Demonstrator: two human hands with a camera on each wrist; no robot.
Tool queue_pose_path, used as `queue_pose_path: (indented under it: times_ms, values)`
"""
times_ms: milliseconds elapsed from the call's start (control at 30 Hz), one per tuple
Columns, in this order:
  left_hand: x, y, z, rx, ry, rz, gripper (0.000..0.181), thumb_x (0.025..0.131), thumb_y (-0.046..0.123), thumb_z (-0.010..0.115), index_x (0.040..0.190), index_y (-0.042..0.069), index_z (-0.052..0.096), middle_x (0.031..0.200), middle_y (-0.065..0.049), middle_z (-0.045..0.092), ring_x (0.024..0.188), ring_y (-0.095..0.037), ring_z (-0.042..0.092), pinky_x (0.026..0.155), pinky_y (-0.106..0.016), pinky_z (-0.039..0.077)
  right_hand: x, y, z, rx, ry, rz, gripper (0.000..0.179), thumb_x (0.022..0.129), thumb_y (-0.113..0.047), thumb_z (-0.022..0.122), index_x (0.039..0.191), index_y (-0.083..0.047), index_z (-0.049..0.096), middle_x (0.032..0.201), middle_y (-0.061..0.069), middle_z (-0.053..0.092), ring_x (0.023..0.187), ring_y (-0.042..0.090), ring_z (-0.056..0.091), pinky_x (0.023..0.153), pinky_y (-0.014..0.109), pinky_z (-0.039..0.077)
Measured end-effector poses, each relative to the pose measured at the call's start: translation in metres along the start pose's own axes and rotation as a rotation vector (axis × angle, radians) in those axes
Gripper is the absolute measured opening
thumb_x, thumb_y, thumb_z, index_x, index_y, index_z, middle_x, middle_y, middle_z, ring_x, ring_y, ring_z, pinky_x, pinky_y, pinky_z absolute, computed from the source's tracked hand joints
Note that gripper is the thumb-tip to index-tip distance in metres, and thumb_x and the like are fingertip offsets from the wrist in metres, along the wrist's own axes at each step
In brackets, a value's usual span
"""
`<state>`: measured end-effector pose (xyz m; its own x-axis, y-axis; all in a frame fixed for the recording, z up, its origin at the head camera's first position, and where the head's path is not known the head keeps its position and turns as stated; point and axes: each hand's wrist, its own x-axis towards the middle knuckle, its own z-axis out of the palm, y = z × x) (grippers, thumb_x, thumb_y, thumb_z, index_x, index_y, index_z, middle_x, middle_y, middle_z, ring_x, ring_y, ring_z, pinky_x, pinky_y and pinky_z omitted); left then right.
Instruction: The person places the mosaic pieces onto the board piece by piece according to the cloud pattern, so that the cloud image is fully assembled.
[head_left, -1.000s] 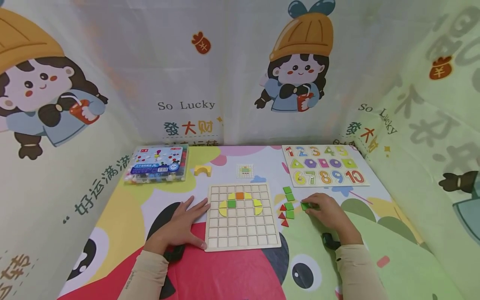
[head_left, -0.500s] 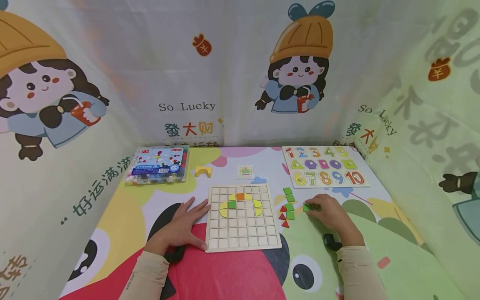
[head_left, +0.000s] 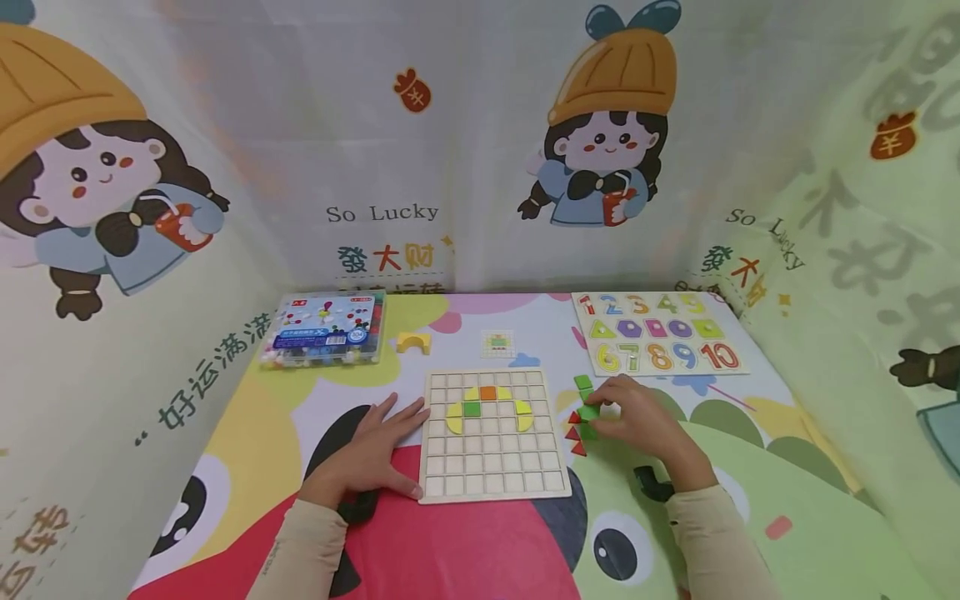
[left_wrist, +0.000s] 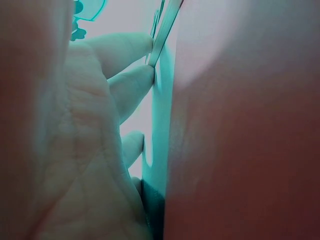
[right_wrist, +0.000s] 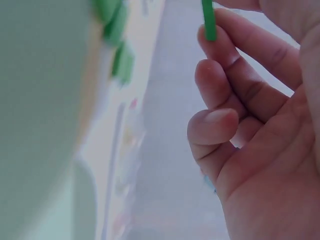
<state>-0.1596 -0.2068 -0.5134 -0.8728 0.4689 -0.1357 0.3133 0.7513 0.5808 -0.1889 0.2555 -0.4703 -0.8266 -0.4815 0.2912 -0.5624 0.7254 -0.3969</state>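
Observation:
My left hand (head_left: 372,457) lies at the left side of the wooden grid board (head_left: 497,463), fingers extended, with fingertips touching its edge in the left wrist view. On the board sit an orange square tile (head_left: 488,392), a green square tile (head_left: 472,409) and several yellow curved-edge tiles (head_left: 523,407). Between thumb and fingers my right hand (head_left: 639,423) pinches a thin green square tile (right_wrist: 209,22), seen edge-on in the right wrist view. This hand is over loose green tiles (head_left: 582,382), partly hiding them. Red triangle tiles (head_left: 578,448) lie to the board's right.
Behind the board lies a small pattern card (head_left: 498,342). A yellow arch block (head_left: 413,342) and a clear plastic box (head_left: 325,330) of coloured pieces are at back left. The number puzzle board (head_left: 660,333) lies at back right.
My right hand has moved left with the green tile, from beside the loose tiles to above them. The left hand stays at the board's edge. The head view has shifted slightly.

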Motion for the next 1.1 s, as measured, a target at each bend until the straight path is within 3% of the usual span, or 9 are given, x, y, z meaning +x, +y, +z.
queue_pose_path:
  times_ms: [167, 300, 467, 600, 833, 1100]
  values:
    - [0.000, 0.003, 0.000, 0.005, 0.006, -0.008, 0.124, 0.062, 0.063, 0.093, 0.166, 0.026, 0.037, 0.177, 0.005, 0.024, 0.165, -0.040, -0.002, 0.129, -0.071, 0.000, 0.024, -0.027, 0.000, 0.006, -0.020, -0.079, 0.023, 0.083, -0.010, 0.087, 0.105, -0.011, 0.081, 0.101, -0.003, 0.072, 0.094, 0.020, 0.064, 0.078, 0.037, 0.058]
    - [0.000, 0.004, -0.001, 0.002, 0.010, -0.015, 0.124, 0.061, 0.062, 0.094, 0.166, 0.025, 0.038, 0.177, 0.004, 0.025, 0.166, -0.040, -0.001, 0.129, -0.071, 0.000, 0.049, -0.051, 0.005, 0.008, -0.100, -0.072, 0.023, 0.086, -0.013, 0.082, 0.109, -0.011, 0.082, 0.104, -0.003, 0.074, 0.098, 0.017, 0.063, 0.083, 0.037, 0.058]
    - [-0.001, 0.005, -0.002, -0.012, 0.011, -0.013, 0.124, 0.061, 0.061, 0.094, 0.165, 0.023, 0.039, 0.177, 0.003, 0.026, 0.165, -0.041, 0.000, 0.129, -0.071, 0.000, 0.080, -0.072, 0.024, -0.026, -0.200, -0.084, 0.024, 0.088, -0.017, 0.082, 0.111, -0.012, 0.084, 0.108, 0.000, 0.076, 0.102, 0.017, 0.063, 0.091, 0.039, 0.059]
    - [-0.001, 0.006, -0.002, -0.013, 0.010, -0.012, 0.122, 0.061, 0.059, 0.094, 0.165, 0.024, 0.040, 0.176, 0.003, 0.027, 0.166, -0.041, 0.000, 0.129, -0.071, 0.000, 0.097, -0.082, 0.043, -0.071, -0.259, -0.138, 0.021, 0.088, -0.017, 0.084, 0.108, -0.012, 0.085, 0.103, 0.001, 0.078, 0.097, 0.016, 0.064, 0.089, 0.036, 0.057]
    - [0.000, 0.007, 0.000, -0.004, 0.012, -0.019, 0.120, 0.062, 0.056, 0.095, 0.164, 0.024, 0.041, 0.176, 0.003, 0.028, 0.166, -0.040, 0.001, 0.130, -0.071, 0.000, 0.114, -0.089, 0.066, -0.062, -0.298, -0.166, 0.018, 0.086, -0.009, 0.083, 0.105, -0.010, 0.086, 0.099, 0.003, 0.079, 0.092, 0.018, 0.067, 0.084, 0.034, 0.056]
    - [0.000, 0.006, 0.000, -0.007, 0.017, -0.019, 0.121, 0.061, 0.056, 0.095, 0.164, 0.025, 0.042, 0.176, 0.002, 0.029, 0.166, -0.040, 0.001, 0.129, -0.071, 0.000, 0.117, -0.089, 0.079, -0.093, -0.332, -0.106, 0.022, 0.086, -0.009, 0.084, 0.108, -0.013, 0.086, 0.103, 0.001, 0.078, 0.094, 0.013, 0.060, 0.082, 0.029, 0.055]
